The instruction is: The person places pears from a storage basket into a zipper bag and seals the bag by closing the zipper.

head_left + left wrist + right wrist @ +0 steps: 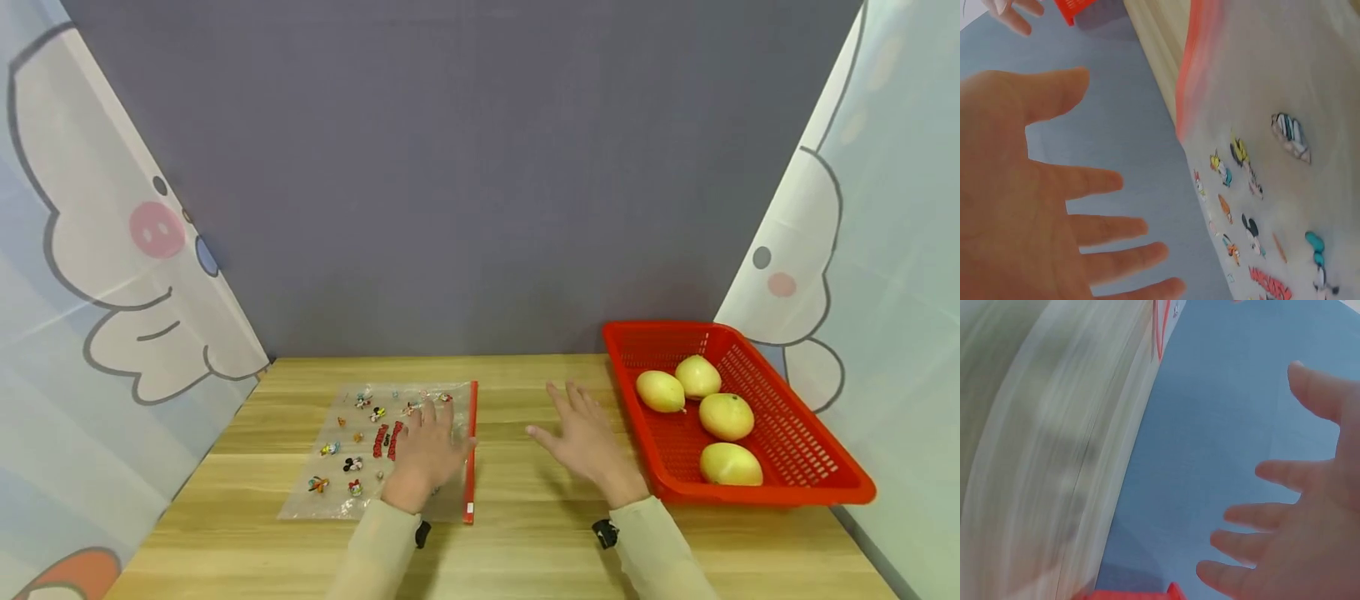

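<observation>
A clear bag (341,500) printed with small cartoon figures lies flat on the wooden table, its red edge strip on the right side. My left hand (429,457) is over the bag's right part, fingers spread, holding nothing; the left wrist view shows the bag (1260,75) beside the hand (1029,200). My right hand (591,442), also spread and holding nothing, is above the wood between the bag and a red basket (652,467). In the right wrist view the hand (1297,519) has its fingers apart.
The red basket stands at the table's right side with several yellow-green round fruits (726,417) in it. Behind the table (510,542) hangs a grey cloth (450,183). Curtains with cartoon animals (97,250) flank both sides.
</observation>
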The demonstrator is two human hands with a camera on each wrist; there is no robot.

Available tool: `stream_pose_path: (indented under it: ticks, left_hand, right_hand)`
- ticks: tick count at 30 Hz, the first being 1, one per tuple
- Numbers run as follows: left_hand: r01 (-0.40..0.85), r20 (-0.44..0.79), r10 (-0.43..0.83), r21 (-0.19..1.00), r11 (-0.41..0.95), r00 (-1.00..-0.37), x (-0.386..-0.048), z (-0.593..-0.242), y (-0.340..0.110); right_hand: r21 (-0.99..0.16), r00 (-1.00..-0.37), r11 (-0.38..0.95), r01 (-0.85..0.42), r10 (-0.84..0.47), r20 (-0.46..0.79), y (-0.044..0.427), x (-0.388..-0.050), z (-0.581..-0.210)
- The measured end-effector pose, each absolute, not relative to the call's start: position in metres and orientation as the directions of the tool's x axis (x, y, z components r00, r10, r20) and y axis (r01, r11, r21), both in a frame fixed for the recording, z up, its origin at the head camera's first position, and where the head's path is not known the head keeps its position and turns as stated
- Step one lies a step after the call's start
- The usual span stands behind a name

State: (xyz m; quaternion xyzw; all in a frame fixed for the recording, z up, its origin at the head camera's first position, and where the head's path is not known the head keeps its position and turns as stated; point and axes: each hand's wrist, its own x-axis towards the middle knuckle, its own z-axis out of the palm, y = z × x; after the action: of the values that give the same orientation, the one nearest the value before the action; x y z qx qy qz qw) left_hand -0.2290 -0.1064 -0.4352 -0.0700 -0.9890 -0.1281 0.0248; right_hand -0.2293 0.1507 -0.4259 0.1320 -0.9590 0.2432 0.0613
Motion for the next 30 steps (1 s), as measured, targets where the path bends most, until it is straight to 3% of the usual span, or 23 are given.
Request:
stream_pose_path:
  ticks: [20,30]
  left_hand:
    - [0.061,-0.048,0.07,0.163,0.985,-0.996,-0.244,-0.446,-0.085]
    - [0.037,-0.146,0.047,0.068,0.997,-0.988,-0.241,-0.452,-0.08]
  right_hand:
    - [-0.658,-0.97,0.713,-0.242,-0.162,0.182,0.133,-0.246,-0.436]
    - [-0.733,-0.976,0.647,-0.209,-0.185,0.115,0.12,-0.245,-0.439]
